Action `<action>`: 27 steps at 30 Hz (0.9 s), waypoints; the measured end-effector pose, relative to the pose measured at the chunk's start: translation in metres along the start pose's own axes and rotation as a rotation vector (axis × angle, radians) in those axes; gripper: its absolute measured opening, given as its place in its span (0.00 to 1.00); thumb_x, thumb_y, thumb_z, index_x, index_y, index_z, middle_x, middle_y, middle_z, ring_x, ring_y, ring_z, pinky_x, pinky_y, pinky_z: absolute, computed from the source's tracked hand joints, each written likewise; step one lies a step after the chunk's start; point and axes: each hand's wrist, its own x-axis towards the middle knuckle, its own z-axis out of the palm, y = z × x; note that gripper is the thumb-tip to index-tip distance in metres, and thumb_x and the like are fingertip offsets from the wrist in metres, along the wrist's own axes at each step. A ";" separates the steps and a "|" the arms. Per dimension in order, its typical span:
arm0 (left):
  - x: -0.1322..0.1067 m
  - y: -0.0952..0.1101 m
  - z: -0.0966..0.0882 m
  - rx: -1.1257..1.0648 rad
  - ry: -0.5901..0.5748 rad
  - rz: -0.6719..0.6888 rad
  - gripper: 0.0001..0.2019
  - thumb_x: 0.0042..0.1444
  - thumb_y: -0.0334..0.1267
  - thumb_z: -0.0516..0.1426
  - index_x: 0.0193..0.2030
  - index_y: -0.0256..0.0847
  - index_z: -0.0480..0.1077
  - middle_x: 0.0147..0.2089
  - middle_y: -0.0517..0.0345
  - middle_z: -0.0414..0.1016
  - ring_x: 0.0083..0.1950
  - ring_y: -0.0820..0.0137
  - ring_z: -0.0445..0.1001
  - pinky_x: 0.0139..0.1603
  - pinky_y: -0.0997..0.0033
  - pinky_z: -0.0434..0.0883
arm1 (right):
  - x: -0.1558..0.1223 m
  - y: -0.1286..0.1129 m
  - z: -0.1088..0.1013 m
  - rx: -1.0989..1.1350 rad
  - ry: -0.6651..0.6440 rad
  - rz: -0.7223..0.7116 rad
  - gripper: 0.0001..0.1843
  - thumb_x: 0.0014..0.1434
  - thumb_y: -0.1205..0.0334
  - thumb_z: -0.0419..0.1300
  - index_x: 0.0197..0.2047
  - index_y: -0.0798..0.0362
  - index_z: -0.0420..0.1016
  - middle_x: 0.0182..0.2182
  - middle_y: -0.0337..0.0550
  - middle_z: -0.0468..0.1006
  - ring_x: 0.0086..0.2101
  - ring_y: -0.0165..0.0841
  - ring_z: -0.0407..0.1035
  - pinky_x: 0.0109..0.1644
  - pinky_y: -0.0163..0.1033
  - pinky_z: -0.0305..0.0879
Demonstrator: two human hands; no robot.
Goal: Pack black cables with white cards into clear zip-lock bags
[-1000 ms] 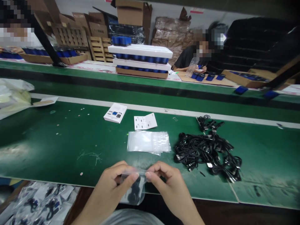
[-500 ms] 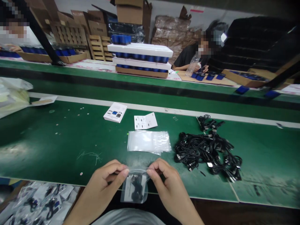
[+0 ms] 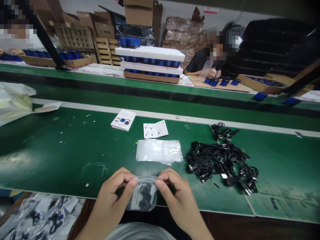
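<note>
**Item 1:** left hand [image 3: 113,195], narrow pinch, thumb and fingers closed on the top edge of a transparent plastic bag [image 3: 141,198].

**Item 2:** right hand [image 3: 178,196], same narrow pinch on the opposite corner of that edge; the two hands stand just apart, the bag's mouth stretched between them.

**Item 3:** the bag itself, hanging upright below the fingers, over the near edge of a green conveyor belt [image 3: 62,150]. Inside: a coiled black cable [image 3: 144,196] and a white card [image 3: 133,198], partly hidden by the cable.

**Item 4:** on the belt, directly ahead of the hands, a flat stack of empty transparent bags [image 3: 159,150].

**Item 5:** just beyond the stack, a printed white leaflet [image 3: 155,129], and to its left a small white product box [image 3: 123,120].

**Item 6:** to the right, a tangled heap of black cables [image 3: 220,163], with a smaller bundle [image 3: 221,131] beyond it.

**Item 7:** below the belt at lower left, a pile of filled bags [image 3: 47,213] holding black cables.

**Item 8:** far left, a white plastic sack [image 3: 12,103] on the belt's edge.

**Item 9:** across a second green belt [image 3: 160,91], a co-worker [image 3: 202,60] with one hand [image 3: 212,73] beside a plastic bottle [image 3: 205,71], near blue items on a cardboard sheet [image 3: 220,82].

**Item 10:** behind, white foam trays [image 3: 150,60] of blue items, stacked.
</note>
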 end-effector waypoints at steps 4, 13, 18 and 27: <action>0.001 -0.003 0.008 -0.084 -0.143 -0.086 0.11 0.61 0.45 0.50 0.33 0.42 0.68 0.30 0.64 0.66 0.28 0.74 0.67 0.28 0.78 0.64 | 0.001 0.002 0.013 0.117 0.085 0.056 0.11 0.62 0.60 0.52 0.29 0.52 0.66 0.26 0.36 0.65 0.27 0.29 0.62 0.31 0.33 0.58; -0.011 -0.014 0.038 -0.094 0.059 -0.028 0.15 0.62 0.46 0.49 0.28 0.42 0.65 0.26 0.64 0.68 0.28 0.73 0.69 0.29 0.79 0.68 | -0.012 0.010 0.053 0.067 0.231 0.023 0.14 0.66 0.58 0.47 0.28 0.50 0.60 0.20 0.33 0.67 0.21 0.27 0.63 0.25 0.31 0.55; -0.014 -0.019 0.041 -0.131 0.085 -0.062 0.11 0.55 0.48 0.56 0.30 0.42 0.66 0.22 0.66 0.70 0.23 0.74 0.69 0.24 0.79 0.67 | -0.014 0.010 0.056 0.087 0.305 -0.036 0.13 0.65 0.61 0.47 0.27 0.49 0.57 0.18 0.30 0.65 0.18 0.26 0.61 0.22 0.30 0.53; -0.017 -0.031 0.040 -0.073 0.156 0.061 0.13 0.58 0.44 0.54 0.25 0.42 0.62 0.19 0.69 0.61 0.19 0.78 0.62 0.20 0.82 0.62 | -0.014 0.014 0.056 0.080 0.216 -0.050 0.14 0.66 0.61 0.47 0.27 0.50 0.57 0.18 0.30 0.63 0.19 0.25 0.60 0.23 0.30 0.54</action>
